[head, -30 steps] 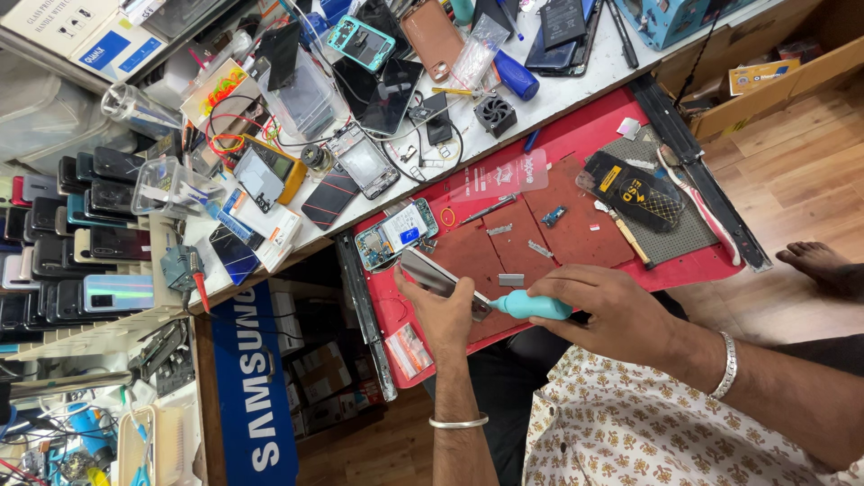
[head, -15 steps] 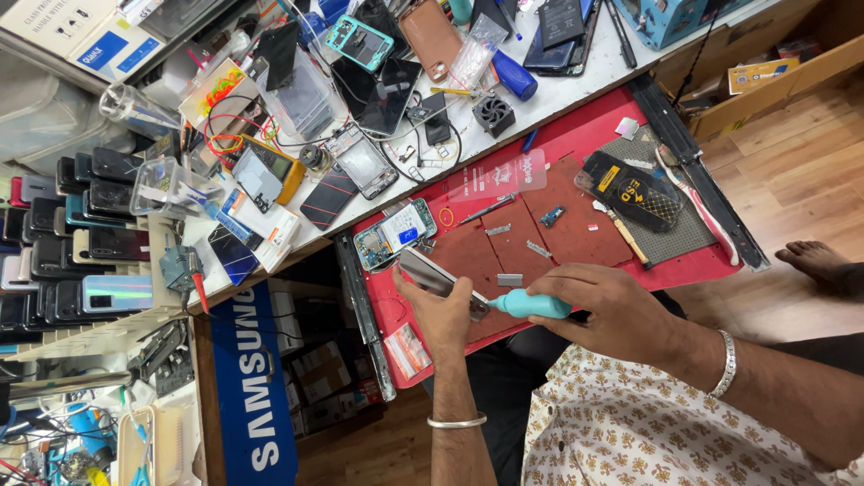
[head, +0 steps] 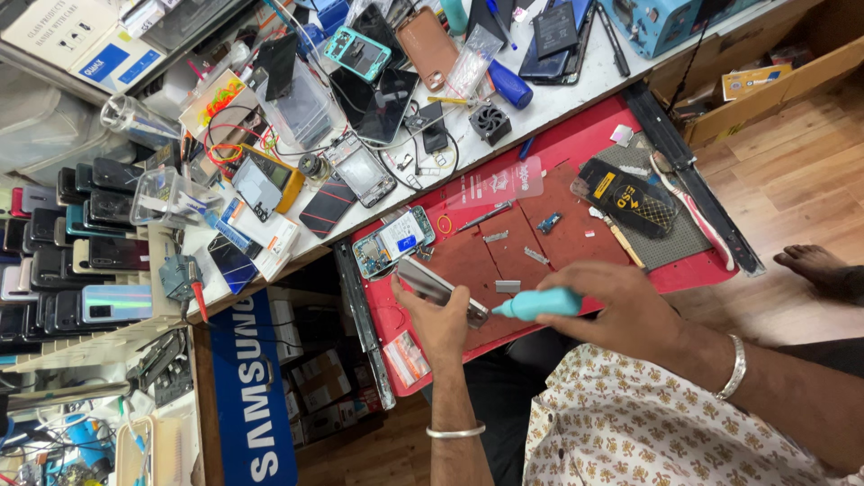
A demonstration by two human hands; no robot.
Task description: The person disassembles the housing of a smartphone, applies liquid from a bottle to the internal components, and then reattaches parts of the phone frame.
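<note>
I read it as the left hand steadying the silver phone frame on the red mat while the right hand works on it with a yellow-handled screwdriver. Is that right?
Not quite: the head view shows the screwdriver handle is teal, not yellow. The rest stands: the left hand steadies the silver phone frame on the red mat while the right hand works on it with that tool.

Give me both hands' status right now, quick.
Left hand: closed on the silver phone frame, above the red mat.
Right hand: closed on the teal screwdriver, tip at the frame.
</note>
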